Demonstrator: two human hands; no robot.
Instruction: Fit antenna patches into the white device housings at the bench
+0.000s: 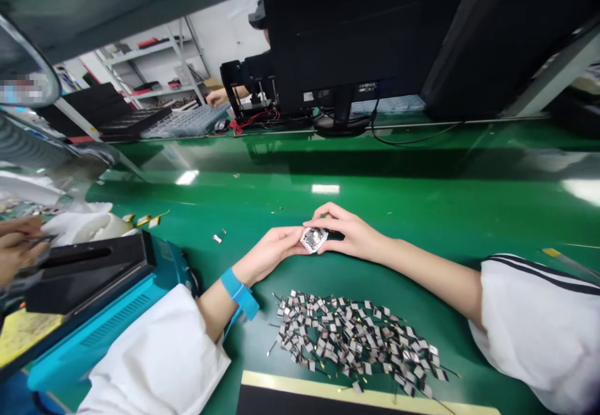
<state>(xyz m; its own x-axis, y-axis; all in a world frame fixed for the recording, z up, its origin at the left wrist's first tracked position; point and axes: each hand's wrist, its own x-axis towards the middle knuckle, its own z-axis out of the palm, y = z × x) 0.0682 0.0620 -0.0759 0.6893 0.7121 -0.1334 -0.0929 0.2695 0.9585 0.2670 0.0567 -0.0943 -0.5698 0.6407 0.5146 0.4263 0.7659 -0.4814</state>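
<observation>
Well left of the grip, a turquoise machine stands on the green counter. A blue wrist strap circles the left wrist. The left hand pinches the near-left edge of a small white-rimmed electronic module, held above the counter. The right hand, thumb and forefinger parted by the module's width, grips its opposite side. Nearer the person, below the grip, lies a heap of small wired components.
</observation>
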